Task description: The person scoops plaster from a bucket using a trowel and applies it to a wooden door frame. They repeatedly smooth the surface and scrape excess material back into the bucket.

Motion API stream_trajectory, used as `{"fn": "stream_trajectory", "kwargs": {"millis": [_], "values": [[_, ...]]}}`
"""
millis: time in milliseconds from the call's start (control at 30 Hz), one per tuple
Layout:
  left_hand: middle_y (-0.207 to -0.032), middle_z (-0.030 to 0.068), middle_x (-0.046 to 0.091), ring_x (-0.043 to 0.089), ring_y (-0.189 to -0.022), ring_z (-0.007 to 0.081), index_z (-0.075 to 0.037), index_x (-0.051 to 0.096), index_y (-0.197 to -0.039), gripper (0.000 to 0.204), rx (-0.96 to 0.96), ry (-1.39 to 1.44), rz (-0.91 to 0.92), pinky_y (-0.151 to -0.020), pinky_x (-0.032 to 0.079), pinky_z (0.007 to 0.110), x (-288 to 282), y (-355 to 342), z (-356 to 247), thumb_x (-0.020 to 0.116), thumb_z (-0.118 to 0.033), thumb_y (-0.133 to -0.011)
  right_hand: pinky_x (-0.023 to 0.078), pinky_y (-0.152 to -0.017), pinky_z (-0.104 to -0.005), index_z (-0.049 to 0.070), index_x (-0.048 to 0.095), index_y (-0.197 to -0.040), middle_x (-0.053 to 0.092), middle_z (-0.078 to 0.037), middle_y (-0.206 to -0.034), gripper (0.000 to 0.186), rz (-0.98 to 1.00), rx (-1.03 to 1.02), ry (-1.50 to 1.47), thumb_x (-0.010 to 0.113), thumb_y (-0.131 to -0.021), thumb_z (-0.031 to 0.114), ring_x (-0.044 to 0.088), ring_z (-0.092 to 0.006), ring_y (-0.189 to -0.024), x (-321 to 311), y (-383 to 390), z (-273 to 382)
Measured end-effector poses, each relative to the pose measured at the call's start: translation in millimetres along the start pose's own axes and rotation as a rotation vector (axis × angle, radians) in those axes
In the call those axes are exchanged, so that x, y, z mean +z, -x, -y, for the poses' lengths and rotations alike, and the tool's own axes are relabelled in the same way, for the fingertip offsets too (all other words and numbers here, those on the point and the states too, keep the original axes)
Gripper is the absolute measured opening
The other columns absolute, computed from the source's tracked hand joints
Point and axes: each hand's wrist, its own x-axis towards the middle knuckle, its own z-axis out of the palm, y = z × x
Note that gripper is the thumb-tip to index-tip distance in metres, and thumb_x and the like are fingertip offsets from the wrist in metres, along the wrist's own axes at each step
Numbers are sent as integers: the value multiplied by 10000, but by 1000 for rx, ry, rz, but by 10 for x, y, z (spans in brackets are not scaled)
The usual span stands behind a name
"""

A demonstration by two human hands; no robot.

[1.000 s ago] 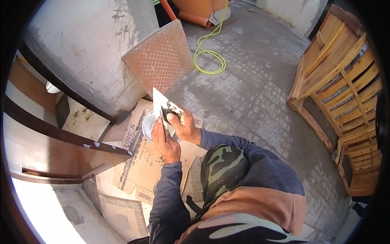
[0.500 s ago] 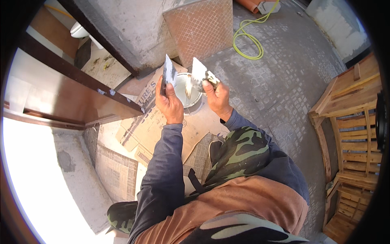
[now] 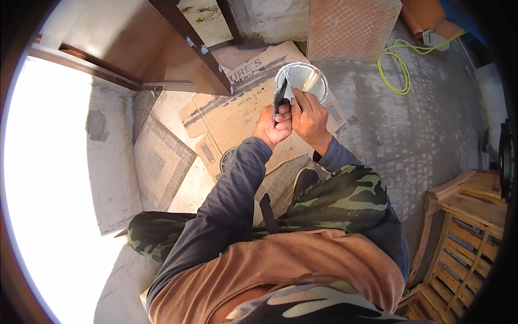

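Observation:
My left hand (image 3: 272, 127) is closed around a putty knife (image 3: 279, 96), its dark blade seen nearly edge-on at the bucket's near left side. Right beside it, my right hand (image 3: 313, 120) grips a second putty knife (image 3: 289, 82), mostly hidden behind the fingers, with its pale blade close to the first one. Both hands nearly touch over the near rim of a white bucket (image 3: 325, 92) holding whitish paste. A light wooden-looking stick or brush handle (image 3: 311, 80) leans inside the bucket.
Flattened cardboard (image 3: 237, 116) lies under the bucket. A round dark-rimmed lid or tin (image 3: 227, 161) is partly covered by my left sleeve. A brown door (image 3: 162, 51) stands at left, a tile panel (image 3: 350, 29) and yellow-green hose (image 3: 407, 75) beyond, wooden crates (image 3: 464, 237) at right.
Both hands have come together and moved down to the bucket, with the two putty knives drawn close to each other. The view has shifted left, revealing the round dark-rimmed thing.

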Motion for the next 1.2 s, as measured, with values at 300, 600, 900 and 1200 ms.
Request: {"fn": "stream_trajectory", "kwargs": {"millis": [300, 600, 900, 1200], "values": [[-770, -4, 586, 518, -521, 84, -92, 564, -1047, 170, 557, -456, -320, -360, 302, 252, 125, 298, -190, 526, -257, -1039, 522, -646, -381, -38, 651, -1071, 676, -145, -857, 217, -92, 605, -341, 643, -948, 141, 663, -318, -750, -215, -157, -413], [-990, 18, 677, 629, -801, 105, -44, 600, -1177, 204, 851, -980, -112, -677, 525, 273, 376, 159, -377, 567, -170, -1020, 543, -690, -355, 51, 707, -1078, 692, -132, -985, 281, 115, -172, -6, 653, -802, 43, 656, -291, -781, -404, -152, -150], [-977, 33, 662, 591, -893, 102, 2, 598, -1153, 212, 1438, -1112, -71, -817, 480, 260, 312, 294, -120, 631, -143, -1002, 576, -786, -389, 34, 634, -1183, 725, -55, -1073, 245, -233, 953, -1134, 611, -1008, 203, 695, -209, -963, -298, -91, -744], [-826, 138, 708, 679, -703, 181, 18, 613, -1180, 282, 1294, -1625, -150, -645, 526, 292, 141, -125, 89, 679, -156, -968, 561, -913, -361, 5, 600, -1244, 708, -81, -1131, 315, 215, 1466, -1712, 637, -984, 178, 690, -200, -1006, -436, 300, -656]]}}
